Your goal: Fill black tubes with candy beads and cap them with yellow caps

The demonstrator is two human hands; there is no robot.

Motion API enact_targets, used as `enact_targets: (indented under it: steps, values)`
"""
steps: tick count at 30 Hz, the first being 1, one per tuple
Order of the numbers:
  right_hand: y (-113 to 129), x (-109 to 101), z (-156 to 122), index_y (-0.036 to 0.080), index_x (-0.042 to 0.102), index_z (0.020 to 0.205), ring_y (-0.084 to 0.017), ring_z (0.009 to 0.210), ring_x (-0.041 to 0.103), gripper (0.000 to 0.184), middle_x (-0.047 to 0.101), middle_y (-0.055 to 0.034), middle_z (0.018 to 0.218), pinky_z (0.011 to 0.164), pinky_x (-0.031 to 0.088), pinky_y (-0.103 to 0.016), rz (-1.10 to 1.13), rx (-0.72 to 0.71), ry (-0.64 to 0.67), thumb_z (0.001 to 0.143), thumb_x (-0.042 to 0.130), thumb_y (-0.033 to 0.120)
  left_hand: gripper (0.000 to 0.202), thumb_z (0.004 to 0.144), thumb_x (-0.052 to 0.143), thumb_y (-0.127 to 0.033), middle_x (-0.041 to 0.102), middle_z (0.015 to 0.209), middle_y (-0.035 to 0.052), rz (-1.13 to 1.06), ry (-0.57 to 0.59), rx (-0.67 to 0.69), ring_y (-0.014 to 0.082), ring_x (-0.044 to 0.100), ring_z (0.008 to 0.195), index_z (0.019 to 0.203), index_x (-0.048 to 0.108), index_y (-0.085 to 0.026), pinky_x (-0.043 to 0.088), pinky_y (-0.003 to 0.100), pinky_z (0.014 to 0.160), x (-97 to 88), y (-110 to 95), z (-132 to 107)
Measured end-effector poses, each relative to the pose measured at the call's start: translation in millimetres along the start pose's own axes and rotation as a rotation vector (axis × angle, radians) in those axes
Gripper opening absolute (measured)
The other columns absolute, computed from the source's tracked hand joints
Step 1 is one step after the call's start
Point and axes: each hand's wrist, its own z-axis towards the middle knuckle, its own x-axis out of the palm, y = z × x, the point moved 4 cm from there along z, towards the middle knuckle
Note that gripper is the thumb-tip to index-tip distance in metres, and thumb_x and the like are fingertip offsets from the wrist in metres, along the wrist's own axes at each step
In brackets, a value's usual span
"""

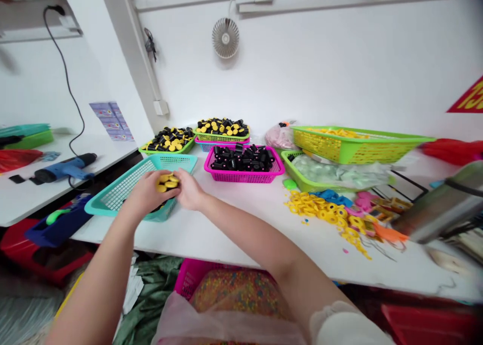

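Both my hands meet over the near right corner of a teal basket (113, 196) at the table's left. My left hand (145, 194) and my right hand (189, 189) are cupped together around a bunch of black pieces with yellow caps (168, 182). The fingers of both hands are curled around the bunch. Behind them stand a green basket (145, 149) and a second green basket (221, 137), both full of the same yellow-capped black pieces. A pink basket (243, 175) holds plain black pieces.
A pile of yellow rings (320, 211) lies on the white table (234, 234) to the right, beside larger green baskets (358, 151). A blue heat gun (64, 168) lies on the side table at left. A small fan (225, 37) hangs on the wall.
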Motion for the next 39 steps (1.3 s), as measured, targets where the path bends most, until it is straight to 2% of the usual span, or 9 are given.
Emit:
enact_targets:
  steps: [4, 8, 13, 16, 20, 24, 29, 34, 39]
  values:
    - [-11.4, 31.2, 0.9, 0.020, 0.061, 0.106, -0.019, 0.081, 0.068, 0.048, 0.070, -0.0050, 0.086, 0.082, 0.055, -0.039, 0.037, 0.113, 0.074, 0.097, 0.025, 0.050, 0.071, 0.070, 0.060, -0.062, 0.063, 0.114, 0.0160, 0.026, 0.084, -0.129, 0.0342, 0.058, 0.111, 0.123, 0.053, -0.016, 0.046, 0.049, 0.096, 8.7, 65.4, -6.7]
    - [-14.5, 13.2, -22.6, 0.022, 0.055, 0.122, -0.017, 0.100, 0.066, 0.038, 0.068, -0.0076, 0.114, 0.089, 0.052, -0.038, -0.030, 0.133, 0.049, 0.096, 0.037, 0.044, 0.061, 0.075, 0.054, -0.055, 0.062, 0.114, 0.0196, 0.034, 0.036, -0.141, 0.0384, 0.057, 0.111, 0.121, 0.053, -0.015, 0.045, 0.055, 0.095, 20.9, 83.1, -17.6]
    - [-14.6, -73.6, -67.3, 0.024, 0.060, 0.115, -0.018, 0.094, 0.067, 0.029, 0.070, -0.0055, 0.104, 0.083, 0.054, -0.037, -0.273, 0.104, -0.006, 0.087, 0.056, 0.030, 0.045, 0.082, 0.052, -0.041, 0.054, 0.125, 0.0187, 0.071, -0.337, 0.065, 0.0402, 0.045, 0.125, 0.124, 0.053, -0.021, 0.031, 0.063, 0.105, 13.4, 16.0, -28.6]
    - [-8.2, -138.5, -88.5, 0.023, 0.063, 0.109, -0.019, 0.097, 0.064, 0.030, 0.069, -0.0048, 0.102, 0.090, 0.050, -0.041, -0.501, 0.041, -0.135, 0.079, 0.059, 0.017, 0.039, 0.083, 0.053, -0.034, 0.053, 0.126, 0.0135, -0.041, -0.340, 0.247, 0.0344, 0.046, 0.125, 0.121, 0.053, -0.025, 0.031, 0.056, 0.109, 23.7, -37.5, -19.6]
    - [18.5, -208.2, -96.7, 0.018, 0.060, 0.116, -0.023, 0.124, 0.046, 0.038, 0.057, -0.0121, 0.127, 0.107, 0.034, -0.047, -0.819, -0.043, -0.416, 0.080, 0.051, 0.011, 0.038, 0.082, 0.051, -0.029, 0.057, 0.123, 0.0102, -0.226, -0.239, 0.342, 0.0298, 0.049, 0.123, 0.120, 0.053, -0.023, 0.034, 0.050, 0.110, 64.0, -75.5, 17.2]
    - [46.6, -244.7, -85.3, 0.021, 0.060, 0.122, -0.024, 0.136, 0.032, 0.037, 0.050, -0.0107, 0.139, 0.113, 0.022, -0.047, -1.090, -0.057, -0.463, 0.085, 0.054, 0.018, 0.039, 0.084, 0.044, -0.023, 0.059, 0.122, 0.0110, -0.511, -0.239, 0.205, 0.0265, 0.053, 0.119, 0.121, 0.052, -0.019, 0.041, 0.045, 0.105, 121.4, -73.9, 46.1]
    - [53.1, -269.8, -79.1, 0.022, 0.071, 0.099, -0.023, 0.114, 0.056, 0.020, 0.070, -0.0083, 0.109, 0.102, 0.037, -0.039, -1.282, 0.091, -0.325, 0.090, 0.054, 0.029, 0.037, 0.086, 0.039, -0.019, 0.056, 0.125, 0.0135, -0.632, -0.296, 0.104, 0.0256, 0.048, 0.125, 0.119, 0.053, -0.016, 0.038, 0.048, 0.108, 168.7, -56.6, 40.4]
    - [65.3, -283.7, -68.6, 0.019, 0.074, 0.091, -0.027, 0.098, 0.065, 0.048, 0.072, -0.0108, 0.094, 0.090, 0.045, -0.040, -1.384, 0.192, -0.273, 0.098, 0.033, 0.044, 0.041, 0.086, 0.037, -0.017, 0.051, 0.136, 0.0114, -0.707, -0.321, 0.011, 0.0243, 0.041, 0.134, 0.124, 0.054, -0.020, 0.030, 0.049, 0.115, 181.8, -39.8, 44.8]
    - [54.2, -243.0, 2.5, 0.025, 0.059, 0.129, -0.025, 0.119, 0.055, 0.055, 0.053, -0.0103, 0.135, 0.101, 0.040, -0.037, -1.421, 0.133, -0.078, 0.082, 0.060, 0.054, 0.032, 0.086, 0.036, -0.018, 0.057, 0.127, 0.0087, -0.804, -0.336, -0.028, 0.0228, 0.052, 0.124, 0.102, 0.063, -0.020, 0.039, 0.045, 0.109, 188.7, -31.6, 54.5]
